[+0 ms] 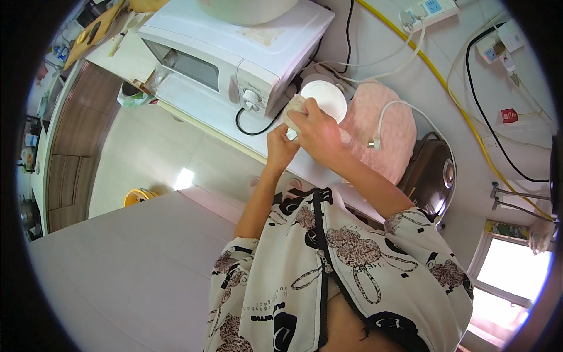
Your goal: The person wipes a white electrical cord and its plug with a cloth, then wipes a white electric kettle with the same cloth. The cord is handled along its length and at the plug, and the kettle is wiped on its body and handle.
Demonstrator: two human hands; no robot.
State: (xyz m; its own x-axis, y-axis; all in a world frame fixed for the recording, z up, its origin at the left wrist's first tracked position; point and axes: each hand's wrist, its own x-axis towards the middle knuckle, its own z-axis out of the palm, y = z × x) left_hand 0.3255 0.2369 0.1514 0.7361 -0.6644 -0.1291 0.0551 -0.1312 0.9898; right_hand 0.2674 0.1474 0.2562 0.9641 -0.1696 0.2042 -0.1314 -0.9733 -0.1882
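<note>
My right hand [320,132] is closed on a crumpled beige cloth [294,110]. Just below it, my left hand [281,147] has its fingers curled around a small white object [291,133]. Too little of that object shows to tell its kind, and the two hands nearly meet there. Behind my right hand is a vessel with a round white top [324,100]; my fingers hide part of its side. A pink fluffy cover [378,127] lies beside it, and a white cable with a plug [374,144] rests on top.
A white microwave oven [259,48] stands on the white counter [206,105], left of the vessel. A dark rounded appliance [429,176] sits to the right. Power strips [431,13] and cables run along the wall. A yellow bucket [140,196] is on the floor.
</note>
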